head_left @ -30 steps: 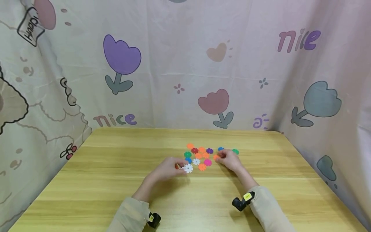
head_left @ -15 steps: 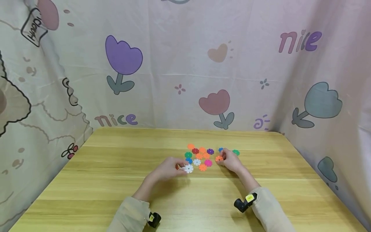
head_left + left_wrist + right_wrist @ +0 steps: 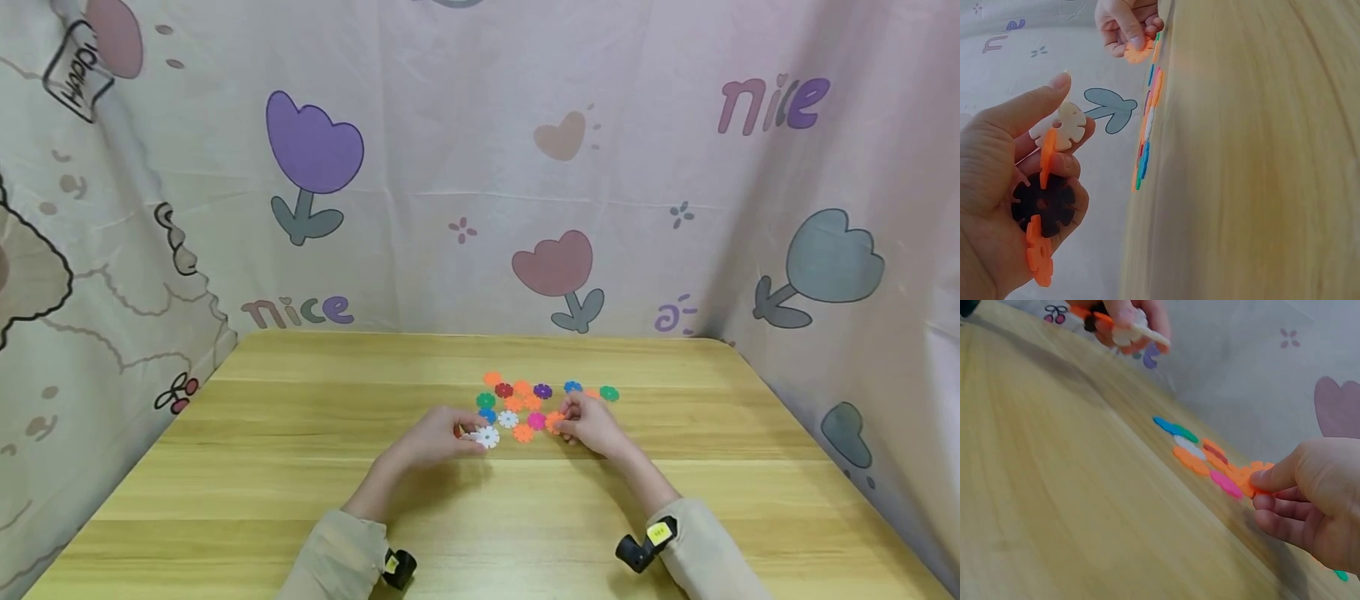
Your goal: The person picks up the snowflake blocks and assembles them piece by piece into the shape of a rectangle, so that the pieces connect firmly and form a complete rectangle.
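My left hand point(image 3: 433, 437) grips a small chain of interlocked notched flower discs. In the left wrist view, a white disc point(image 3: 1071, 128) sits between thumb and fingers, joined to an orange one, then a black disc point(image 3: 1044, 206) and another orange disc point(image 3: 1039, 253) along the palm. The right hand point(image 3: 596, 425) pinches a single orange disc point(image 3: 1246, 477) by its edge, thumb on its face. That disc is apart from the chain. Beside it on the table lie a pink disc point(image 3: 536, 422) and an orange disc point(image 3: 522, 432).
Several loose discs lie flat behind and between the hands, among them a red one point(image 3: 503, 390), a purple one point(image 3: 543, 391), a white one point(image 3: 507, 418) and a green one point(image 3: 609, 393) at the right. The wooden table point(image 3: 300, 492) ends at a patterned curtain point(image 3: 427, 283).
The right hand has brought its orange disc left and nearer, uncovering more of the blue disc and an orange disc behind it. The left hand stays in place with the chain.
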